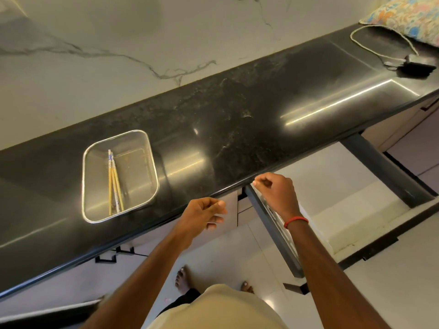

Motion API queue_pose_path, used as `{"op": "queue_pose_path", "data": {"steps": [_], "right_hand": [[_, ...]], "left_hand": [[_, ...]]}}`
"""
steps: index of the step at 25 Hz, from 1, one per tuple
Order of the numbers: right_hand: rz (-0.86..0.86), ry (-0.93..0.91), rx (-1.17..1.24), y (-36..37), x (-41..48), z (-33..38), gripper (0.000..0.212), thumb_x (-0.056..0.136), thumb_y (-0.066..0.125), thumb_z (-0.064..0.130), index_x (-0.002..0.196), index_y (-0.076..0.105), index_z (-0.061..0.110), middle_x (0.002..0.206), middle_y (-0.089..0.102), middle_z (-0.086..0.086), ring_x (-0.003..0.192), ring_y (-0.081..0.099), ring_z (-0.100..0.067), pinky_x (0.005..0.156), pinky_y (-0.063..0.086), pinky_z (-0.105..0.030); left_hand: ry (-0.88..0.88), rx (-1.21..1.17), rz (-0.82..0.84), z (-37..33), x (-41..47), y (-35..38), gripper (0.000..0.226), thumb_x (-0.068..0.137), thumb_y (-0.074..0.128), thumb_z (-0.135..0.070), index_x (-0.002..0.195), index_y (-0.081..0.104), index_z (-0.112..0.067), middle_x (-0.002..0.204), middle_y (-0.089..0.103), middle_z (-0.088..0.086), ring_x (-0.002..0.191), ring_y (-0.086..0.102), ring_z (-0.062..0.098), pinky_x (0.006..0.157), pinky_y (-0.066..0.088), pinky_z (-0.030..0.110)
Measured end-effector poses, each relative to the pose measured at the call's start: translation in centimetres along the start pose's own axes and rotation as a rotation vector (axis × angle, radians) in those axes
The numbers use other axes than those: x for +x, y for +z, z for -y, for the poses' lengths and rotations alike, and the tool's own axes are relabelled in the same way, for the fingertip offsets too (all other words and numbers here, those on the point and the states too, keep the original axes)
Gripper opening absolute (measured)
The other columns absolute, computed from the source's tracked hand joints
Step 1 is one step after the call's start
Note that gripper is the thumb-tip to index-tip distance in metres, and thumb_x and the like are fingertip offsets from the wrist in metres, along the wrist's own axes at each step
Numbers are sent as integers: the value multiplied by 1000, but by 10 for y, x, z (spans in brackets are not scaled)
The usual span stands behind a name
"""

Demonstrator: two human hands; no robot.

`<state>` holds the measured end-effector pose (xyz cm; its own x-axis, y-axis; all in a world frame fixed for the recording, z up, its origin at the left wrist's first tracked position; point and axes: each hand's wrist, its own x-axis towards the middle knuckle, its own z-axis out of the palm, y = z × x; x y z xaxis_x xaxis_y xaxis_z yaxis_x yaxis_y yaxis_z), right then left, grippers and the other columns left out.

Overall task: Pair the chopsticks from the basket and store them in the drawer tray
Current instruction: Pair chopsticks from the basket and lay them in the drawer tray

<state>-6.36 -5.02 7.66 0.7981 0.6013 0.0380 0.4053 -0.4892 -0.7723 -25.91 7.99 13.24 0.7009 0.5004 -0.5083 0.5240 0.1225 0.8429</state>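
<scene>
Between pairs, we judge: our left hand [204,214] hangs loosely curled and empty right of the basket [83,176], our right hand [275,191] farther right, fist-curled, empty. Next we reach for its chopsticks [114,181].

The tray [276,218] by the left wall of the drawer [351,186] lies mostly under the right hand [275,191] and its forearm. Only a sliver of metal shows, and its contents cannot be told. The drawer's back end is hidden beneath the surface [237,119]. Whether that hand's curled fingers pinch anything is unclear. Left of the drawer, the chopsticks [114,184] in the basket [154,176] overlap, so their count is uncertain. Beyond the drawer to the right, a patterned cushion [408,17] is cut off at the edge of view.
</scene>
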Motion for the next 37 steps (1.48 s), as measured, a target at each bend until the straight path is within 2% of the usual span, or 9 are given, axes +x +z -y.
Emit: {"op": "queue_pose_path", "data": {"steps": [4, 8, 11, 15, 20, 25, 29, 33, 37], "right_hand": [[55, -80, 125, 18, 12, 50, 11, 87, 73, 24, 95, 76, 17, 86, 74, 7, 80, 68, -4, 73, 53, -14], [150, -105, 204, 48, 23, 101, 7, 84, 75, 22, 90, 77, 19, 78, 75, 8, 74, 71, -4, 71, 57, -19], [213, -142, 215, 72, 31, 140, 9, 86, 74, 23, 92, 77, 18, 78, 75, 8, 76, 71, -5, 72, 58, -22], [305, -219, 172, 108, 39, 194, 12, 87, 73, 27, 95, 76, 19, 82, 73, 11, 76, 68, 1, 71, 54, -12], [400, -244, 145, 163, 38, 245, 12, 87, 73, 27, 96, 76, 21, 81, 73, 12, 75, 67, 1, 67, 51, -8], [445, -197, 96, 216, 37, 270, 13, 86, 74, 28, 95, 77, 20, 83, 73, 11, 78, 68, -1, 73, 54, -15], [426, -155, 51, 248, 36, 281, 13, 87, 72, 28, 97, 75, 20, 87, 72, 10, 82, 66, 0, 78, 55, -17], [475, -84, -71, 273, 30, 278, 24, 89, 69, 31, 112, 67, 21, 101, 70, 5, 88, 64, -4, 85, 56, -23], [538, -60, -146, 286, 29, 279, 37, 90, 68, 27, 126, 58, 24, 94, 64, 11, 83, 61, -1, 72, 50, -13]], "left_hand": [[11, -127, -95, -4, -1, -37, 25, 97, 60, -32, 109, 72, -13, 104, 79, 5, 96, 75, 24, 88, 59, 41], [52, -254, -169, -11, -1, -83, 24, 95, 61, -31, 110, 72, -15, 103, 80, 4, 94, 76, 23, 84, 60, 36], [75, -317, -238, -16, -2, -125, 25, 95, 62, -32, 109, 72, -14, 104, 79, 4, 96, 76, 23, 85, 60, 37], [82, -448, -303, -17, -1, -180, 27, 95, 63, -29, 110, 72, -9, 104, 79, 9, 98, 75, 29, 90, 57, 43], [99, -489, -365, -1, 0, -236, 28, 94, 63, -31, 109, 71, -9, 104, 79, 8, 97, 76, 29, 85, 57, 40], [79, -521, -380, 26, -4, -280, 24, 95, 63, -28, 107, 72, -10, 101, 80, 10, 92, 76, 27, 80, 58, 35], [72, -548, -383, 42, -4, -308, 22, 95, 63, -24, 106, 73, -9, 102, 79, 11, 93, 76, 29, 87, 58, 42], [72, -598, -370, 49, -4, -325, 18, 96, 61, -21, 102, 73, -9, 102, 78, 13, 88, 74, 27, 87, 58, 45], [79, -648, -365, 53, -1, -329, 18, 95, 61, -20, 102, 73, -8, 101, 78, 15, 91, 73, 30, 86, 58, 47]]}}
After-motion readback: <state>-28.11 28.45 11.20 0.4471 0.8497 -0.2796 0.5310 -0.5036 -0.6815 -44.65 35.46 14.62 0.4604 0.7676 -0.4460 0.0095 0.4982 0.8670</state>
